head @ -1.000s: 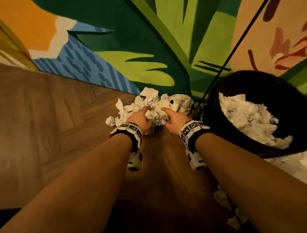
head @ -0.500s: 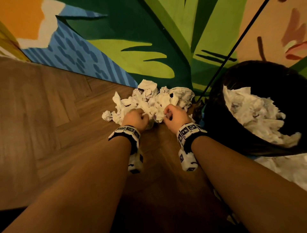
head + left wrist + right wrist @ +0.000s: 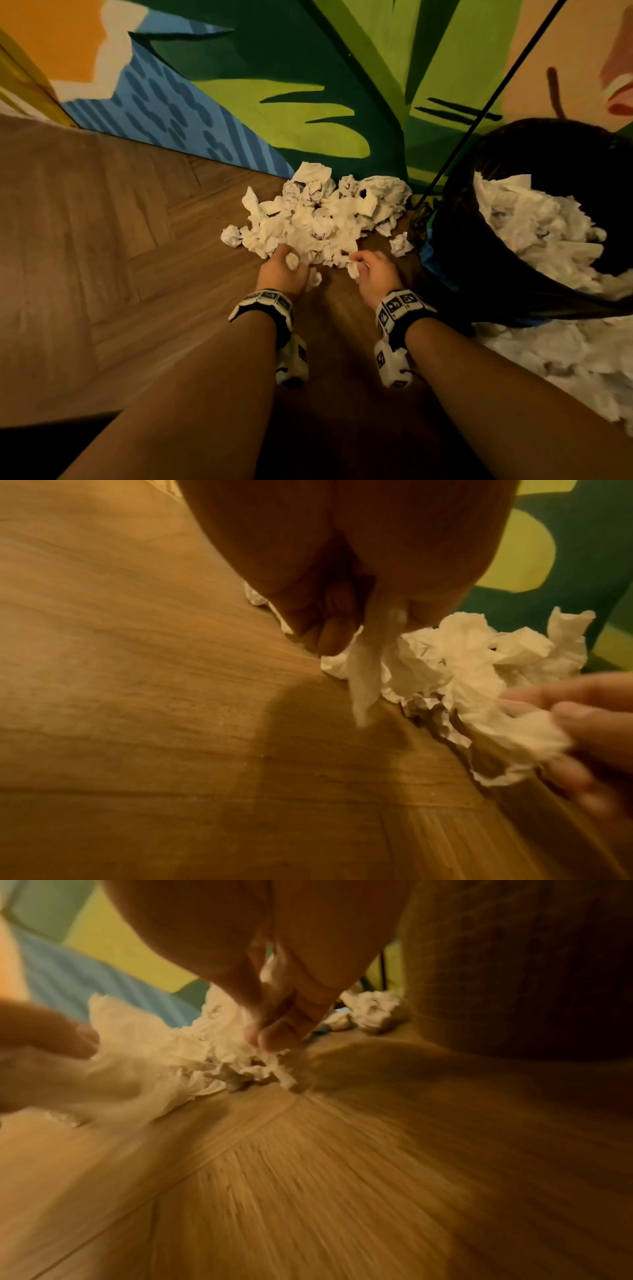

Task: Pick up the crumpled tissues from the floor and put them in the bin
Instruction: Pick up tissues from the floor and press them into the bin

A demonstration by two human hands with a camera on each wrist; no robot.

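Note:
A heap of crumpled white tissues (image 3: 322,212) lies on the wooden floor against the painted wall. My left hand (image 3: 286,265) is at the heap's near edge, its fingers curled round a tissue (image 3: 365,669) that hangs from the fist. My right hand (image 3: 366,269) is beside it and pinches another tissue (image 3: 353,270) (image 3: 274,1066). The black bin (image 3: 486,267) stands to the right, tilted toward me, with many tissues (image 3: 537,226) inside. One loose tissue ball (image 3: 400,244) lies between the heap and the bin.
A thin black cable (image 3: 479,106) runs down the wall to the floor beside the bin. More white tissue paper (image 3: 561,359) lies on the floor in front of the bin at the right. The wood floor (image 3: 102,240) stretches away to the left.
Both hands have closed on tissues and drawn back toward me from the heap. The view has shifted, so the heap and bin sit slightly lower.

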